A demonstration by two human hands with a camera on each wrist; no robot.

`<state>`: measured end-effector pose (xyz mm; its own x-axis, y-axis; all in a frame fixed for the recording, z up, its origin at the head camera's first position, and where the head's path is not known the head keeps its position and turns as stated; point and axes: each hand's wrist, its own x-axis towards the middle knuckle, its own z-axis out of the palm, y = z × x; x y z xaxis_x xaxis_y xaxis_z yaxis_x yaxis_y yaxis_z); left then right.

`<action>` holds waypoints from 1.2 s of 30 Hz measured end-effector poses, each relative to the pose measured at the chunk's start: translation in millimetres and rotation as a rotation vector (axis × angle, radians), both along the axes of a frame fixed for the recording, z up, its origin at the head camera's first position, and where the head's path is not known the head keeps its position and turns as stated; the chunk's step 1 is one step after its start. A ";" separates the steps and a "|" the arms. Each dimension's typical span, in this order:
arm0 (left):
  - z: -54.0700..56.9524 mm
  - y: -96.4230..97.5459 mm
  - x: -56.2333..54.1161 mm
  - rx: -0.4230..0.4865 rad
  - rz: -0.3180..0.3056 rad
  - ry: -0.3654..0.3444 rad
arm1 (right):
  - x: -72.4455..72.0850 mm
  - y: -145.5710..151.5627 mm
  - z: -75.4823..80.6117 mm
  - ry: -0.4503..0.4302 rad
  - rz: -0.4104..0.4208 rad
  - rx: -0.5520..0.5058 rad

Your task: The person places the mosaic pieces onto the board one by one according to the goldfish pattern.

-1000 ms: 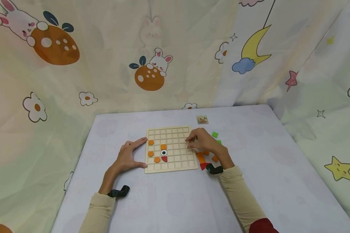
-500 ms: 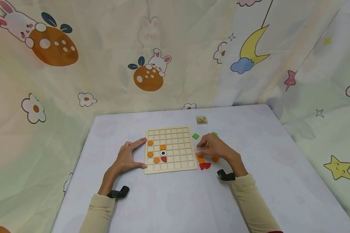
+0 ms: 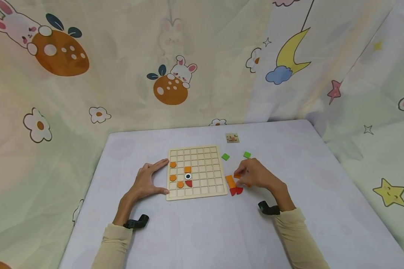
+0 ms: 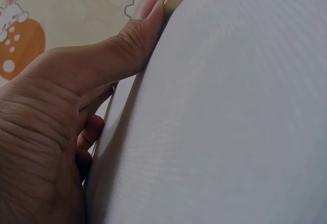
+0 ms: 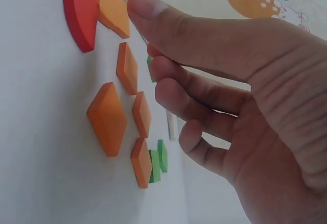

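My head view showed my right hand shifted from the grid board to orange pieces on its right, apparently my new focus; left wrist, my spread left hand touched the board; right wrist, loosely parted fingers held nothing visible.

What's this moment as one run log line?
left hand: touches left edge of grid board | right hand: near loose orange pieces, nothing visibly held | grid board: partly filled
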<state>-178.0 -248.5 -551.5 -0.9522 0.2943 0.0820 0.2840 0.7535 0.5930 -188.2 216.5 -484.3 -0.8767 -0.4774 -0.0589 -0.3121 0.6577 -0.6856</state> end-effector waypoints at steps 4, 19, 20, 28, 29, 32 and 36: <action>-0.2 0.2 -0.4 0.000 0.000 -0.002 | 3.7 3.7 -0.7 -0.005 0.006 0.040; 0.9 -0.5 -1.4 -0.008 -0.006 0.000 | 18.3 6.4 -9.8 -0.051 0.002 0.039; 0.6 -0.6 -1.3 -0.009 -0.006 0.000 | 18.9 6.0 -11.2 -0.049 0.004 0.038; 0.6 -0.2 -0.6 -0.007 -0.002 -0.004 | 24.1 3.9 -17.6 0.012 0.009 0.053; 0.8 0.0 -0.6 -0.006 -0.002 -0.005 | 24.8 3.8 -17.9 0.018 0.007 0.056; 1.2 0.3 -0.4 -0.006 -0.003 -0.004 | 26.5 3.5 -18.4 0.040 0.011 0.058; 1.0 0.2 -0.4 -0.007 -0.002 -0.003 | 28.4 3.1 -19.0 0.064 0.025 0.055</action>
